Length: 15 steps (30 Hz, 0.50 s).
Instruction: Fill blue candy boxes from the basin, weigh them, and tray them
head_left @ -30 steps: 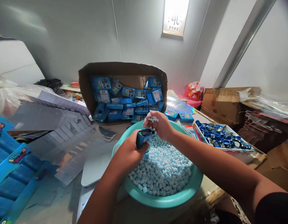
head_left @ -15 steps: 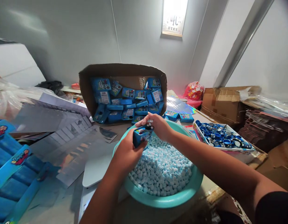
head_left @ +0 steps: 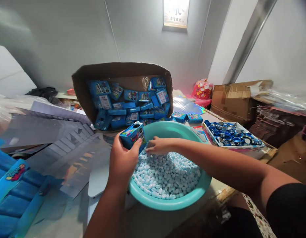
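My left hand grips a small blue candy box, held upright over the left rim of a teal basin. White candies show heaped at the box's open top. The basin is full of pale blue and white candies. My right hand rests palm down on the candy heap just right of the box, its fingers curled into the candies; what they hold is hidden.
A tipped cardboard box of blue candy boxes stands behind the basin. A tray of blue caps lies to the right, with two blue boxes beside it. Silver sheets and blue display packs fill the left. Cartons stand far right.
My right hand dropped from above the box's opening down onto the candies in the basin. My left hand shifted the box left and up, and it now shows candies at its top.
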Tool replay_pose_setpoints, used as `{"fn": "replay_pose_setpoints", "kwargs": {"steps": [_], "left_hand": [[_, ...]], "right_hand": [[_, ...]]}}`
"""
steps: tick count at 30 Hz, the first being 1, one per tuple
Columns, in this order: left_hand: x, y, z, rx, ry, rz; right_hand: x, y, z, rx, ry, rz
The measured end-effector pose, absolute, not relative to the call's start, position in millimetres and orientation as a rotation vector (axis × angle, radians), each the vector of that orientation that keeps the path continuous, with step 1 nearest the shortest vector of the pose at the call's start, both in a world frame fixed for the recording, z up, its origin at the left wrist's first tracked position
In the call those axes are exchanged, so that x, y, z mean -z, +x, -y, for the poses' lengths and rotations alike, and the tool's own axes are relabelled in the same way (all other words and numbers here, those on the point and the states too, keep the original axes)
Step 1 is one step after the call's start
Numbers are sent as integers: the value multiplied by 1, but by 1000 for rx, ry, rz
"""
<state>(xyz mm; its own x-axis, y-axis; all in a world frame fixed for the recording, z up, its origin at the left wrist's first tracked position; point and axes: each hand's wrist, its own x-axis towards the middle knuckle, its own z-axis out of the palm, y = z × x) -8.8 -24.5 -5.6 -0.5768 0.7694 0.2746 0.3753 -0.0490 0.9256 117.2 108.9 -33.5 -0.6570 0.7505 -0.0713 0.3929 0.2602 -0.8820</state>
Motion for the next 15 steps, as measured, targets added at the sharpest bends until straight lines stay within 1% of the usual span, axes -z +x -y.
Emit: {"fn": "replay_pose_setpoints", "kwargs": {"steps": [4,7,10,12,15], "left_hand": [[4,-8,24,-1686,1203,-1908],[5,-8,24,-1680,1206,-1889],[7,-8,22,-1700,1199,-1894],[9,-8,21,-1717,1214,-1895],[11,-9,19,-1734,1216,-1866]], "right_hand": [[18,126,-88,-1233,-1076,2589],[6,129,-73,-1137,-984,2843],[1,126,-62,-959,-939,3101],[1,122,-61,-854,-942,3199],[5,117,-70,-745,-867,3204]]}}
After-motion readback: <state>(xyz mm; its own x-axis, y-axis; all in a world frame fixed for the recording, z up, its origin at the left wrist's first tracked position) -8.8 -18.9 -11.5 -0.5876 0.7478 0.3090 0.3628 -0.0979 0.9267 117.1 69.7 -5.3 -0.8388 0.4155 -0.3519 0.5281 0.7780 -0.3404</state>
